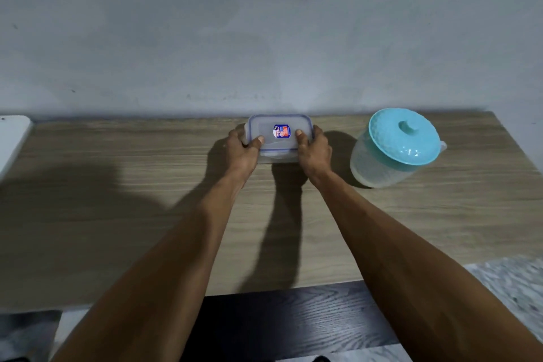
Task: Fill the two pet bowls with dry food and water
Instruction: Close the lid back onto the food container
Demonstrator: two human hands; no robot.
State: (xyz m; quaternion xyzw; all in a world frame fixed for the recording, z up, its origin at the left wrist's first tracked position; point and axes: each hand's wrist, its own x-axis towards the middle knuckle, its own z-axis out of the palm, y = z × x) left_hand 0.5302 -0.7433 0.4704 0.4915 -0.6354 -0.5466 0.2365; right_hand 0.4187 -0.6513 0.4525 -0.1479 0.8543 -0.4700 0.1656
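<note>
A small clear plastic container (279, 129) with a blue-rimmed snap lid and a sticker stands at the back of the wooden table, against the wall. My left hand (244, 150) grips its left end, thumb on the lid. My right hand (313, 148) grips its right end, thumb also on the lid. The lid is on; the contents are hidden. To the right stands a frosted plastic water jug (385, 161) with a turquoise lid (402, 135), untouched. No pet bowl is in view.
The wooden table (147, 185) runs across the view, backed by a grey wall. A white object (11, 138) pokes in at the table's left edge. Below the table's front edge lie dark flooring (293, 320) and a pale patterned floor (511, 288).
</note>
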